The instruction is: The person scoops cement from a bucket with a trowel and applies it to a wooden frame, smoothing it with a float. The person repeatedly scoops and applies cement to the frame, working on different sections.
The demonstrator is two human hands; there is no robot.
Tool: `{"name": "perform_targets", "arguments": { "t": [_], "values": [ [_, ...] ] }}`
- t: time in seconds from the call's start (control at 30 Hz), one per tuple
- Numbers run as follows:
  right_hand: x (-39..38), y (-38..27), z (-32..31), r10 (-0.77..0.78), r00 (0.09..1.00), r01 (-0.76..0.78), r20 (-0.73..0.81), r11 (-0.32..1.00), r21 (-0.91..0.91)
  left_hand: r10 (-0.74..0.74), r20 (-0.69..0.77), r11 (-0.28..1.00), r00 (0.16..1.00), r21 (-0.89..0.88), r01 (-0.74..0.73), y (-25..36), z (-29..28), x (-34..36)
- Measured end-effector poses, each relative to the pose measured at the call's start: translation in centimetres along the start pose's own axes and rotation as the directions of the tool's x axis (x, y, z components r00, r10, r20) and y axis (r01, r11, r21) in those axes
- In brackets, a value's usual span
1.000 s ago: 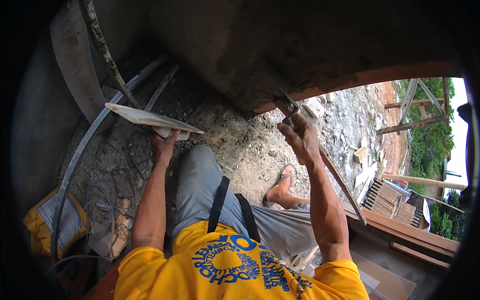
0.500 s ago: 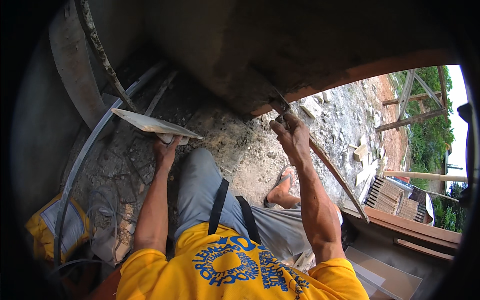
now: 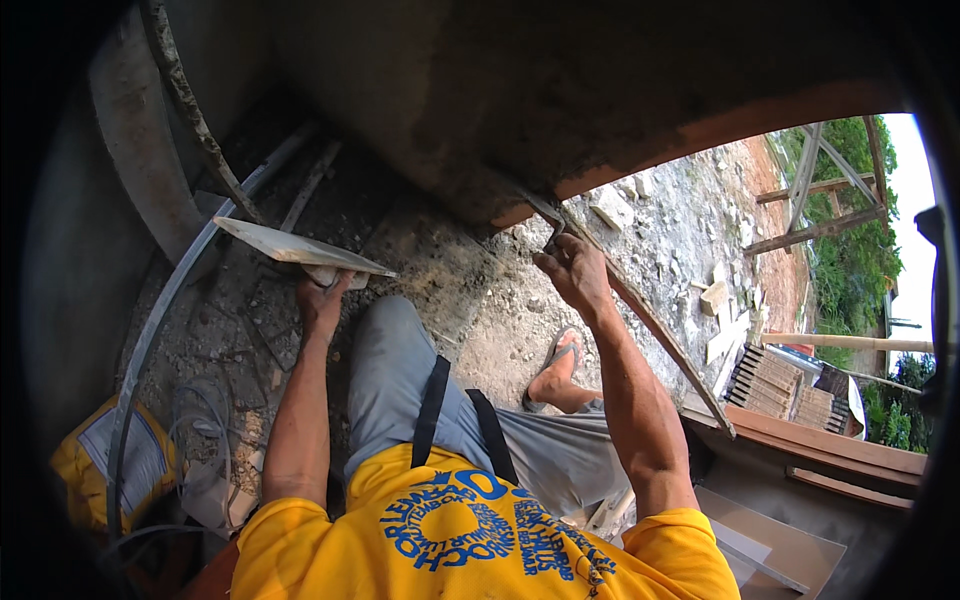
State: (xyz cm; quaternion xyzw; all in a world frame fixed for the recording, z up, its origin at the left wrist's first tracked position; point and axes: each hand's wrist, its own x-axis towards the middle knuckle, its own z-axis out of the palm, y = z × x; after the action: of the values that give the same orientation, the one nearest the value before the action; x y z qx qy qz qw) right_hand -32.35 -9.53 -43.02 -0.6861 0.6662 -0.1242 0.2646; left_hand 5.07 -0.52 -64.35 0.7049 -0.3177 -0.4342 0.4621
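Observation:
My left hand (image 3: pixel 321 296) is closed on the handle beneath a flat, pale plastering board (image 3: pixel 295 247), held level left of my raised knee. My right hand (image 3: pixel 575 272) grips a metal trowel (image 3: pixel 540 208), its blade against the dark plastered surface (image 3: pixel 610 80) near that surface's reddish lower edge. The plaster looks damp and patchy there, and deep shadow hides some of the blade. A long wooden strip (image 3: pixel 665 350) runs diagonally behind my right hand and forearm.
Grey-white rubble (image 3: pixel 680 220) covers the ground. A curved metal bar (image 3: pixel 155 325) and leaning lengths stand at left, above a yellow sack (image 3: pixel 115 460) and tangled hose. At right are a timber frame (image 3: pixel 830 230), stacked slatted pieces (image 3: pixel 775 385) and brown planks (image 3: pixel 820 440).
My right hand and the trowel have shifted slightly left and up along the surface edge. My left hand with the board stays nearly still.

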Motion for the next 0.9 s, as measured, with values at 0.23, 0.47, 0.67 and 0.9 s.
{"name": "perform_targets", "arguments": {
  "t": [0.23, 0.47, 0.67, 0.9],
  "values": [
    [-0.6, -1.5, -4.7, 0.095, 0.995, -0.094, -0.011, 0.993, 0.067, -0.006, -0.023, 1.0, 1.0, -0.009, 0.006, -0.7, 0.0, 0.5],
    [-1.0, -7.4, -10.4, 0.125, 0.991, -0.114, -0.035, 0.966, 0.231, 0.013, -0.037, 1.0, 0.999, 0.014, -0.013, -0.7, 0.2, 1.0],
    [-1.0, -9.7, -13.7, 0.168, 0.984, -0.175, 0.052, 0.901, 0.396, -0.009, -0.013, 0.998, 1.0, -0.058, 0.008, -1.4, 0.1, 1.0],
    [-2.0, -6.0, -11.4, -0.02, 1.0, 0.008, 0.02, 0.882, 0.472, -0.004, -0.057, 0.999, 0.998, 0.041, 0.006, -0.4, 0.4, 0.6]
  ]
}}
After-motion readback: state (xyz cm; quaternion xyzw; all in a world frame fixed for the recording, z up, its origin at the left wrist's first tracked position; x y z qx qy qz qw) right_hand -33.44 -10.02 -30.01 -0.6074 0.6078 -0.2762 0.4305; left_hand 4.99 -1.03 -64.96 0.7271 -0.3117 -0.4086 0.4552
